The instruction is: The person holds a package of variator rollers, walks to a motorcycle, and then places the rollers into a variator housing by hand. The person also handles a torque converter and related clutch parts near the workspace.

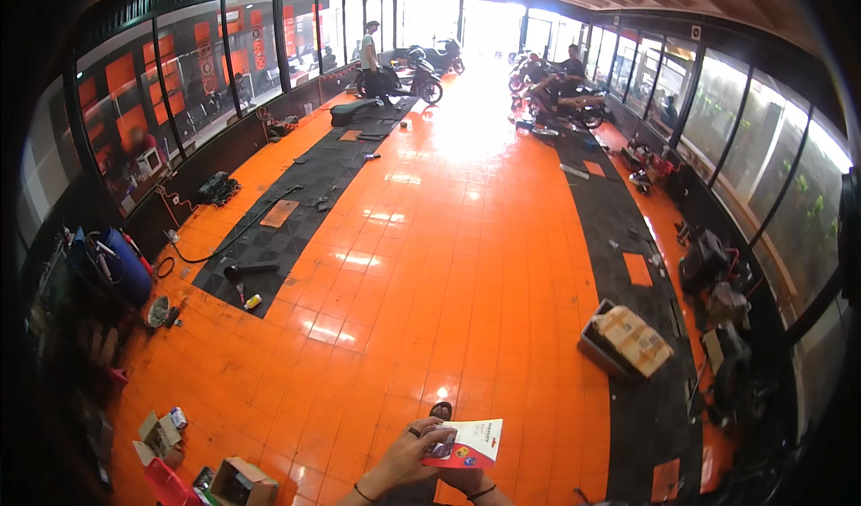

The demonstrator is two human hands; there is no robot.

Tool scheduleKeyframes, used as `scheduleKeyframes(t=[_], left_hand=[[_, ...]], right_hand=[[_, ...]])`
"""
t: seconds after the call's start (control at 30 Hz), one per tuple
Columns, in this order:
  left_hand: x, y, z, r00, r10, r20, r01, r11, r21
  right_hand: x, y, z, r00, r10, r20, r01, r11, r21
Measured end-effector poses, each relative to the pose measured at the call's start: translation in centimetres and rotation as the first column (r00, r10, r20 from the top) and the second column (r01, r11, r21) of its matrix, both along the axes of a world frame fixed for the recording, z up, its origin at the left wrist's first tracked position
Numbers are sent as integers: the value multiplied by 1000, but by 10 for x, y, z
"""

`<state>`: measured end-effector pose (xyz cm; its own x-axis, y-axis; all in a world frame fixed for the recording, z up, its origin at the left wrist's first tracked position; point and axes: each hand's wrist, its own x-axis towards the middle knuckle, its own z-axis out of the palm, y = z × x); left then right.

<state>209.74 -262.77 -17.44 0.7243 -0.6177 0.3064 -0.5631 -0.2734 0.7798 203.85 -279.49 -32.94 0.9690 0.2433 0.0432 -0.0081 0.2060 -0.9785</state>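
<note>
My left hand (pixel 408 452) and my right hand (pixel 466 481) hold a white and red printed packet (pixel 477 439) at the bottom middle. The left hand's fingers are curled over the packet's left side, while the right hand is under it, its fingers mostly hidden. A dark sandal (pixel 440 409) shows just beyond my hands on the orange tiled floor (pixel 421 291).
Open cardboard boxes (pixel 251 488) lie lower left, near a blue barrel (pixel 126 268). A bin with a beige package (pixel 632 340) stands right, on black matting (pixel 596 228). Tools and hoses line both walls. People (pixel 368 57) and motorcycles (pixel 421 82) are at the far end.
</note>
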Motion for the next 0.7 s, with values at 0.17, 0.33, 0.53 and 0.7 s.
scheduleKeyframes(t=[0.17,0.33,0.53,0.7], left_hand=[[169,-81,-34,998,-12,-63,5,994,-108],[342,-159,-14,983,-124,135,156,954,-257],[544,-236,33,945,-109,-307,-53,880,-473],[729,-280,9,819,-1,-573,-395,724,-566]], right_hand=[[155,-78,-46,835,305,-457,371,300,879],[314,-151,89,938,0,-346,284,570,771],[529,-231,165,882,191,-431,329,404,853],[711,-293,160,885,175,-432,289,522,803]])
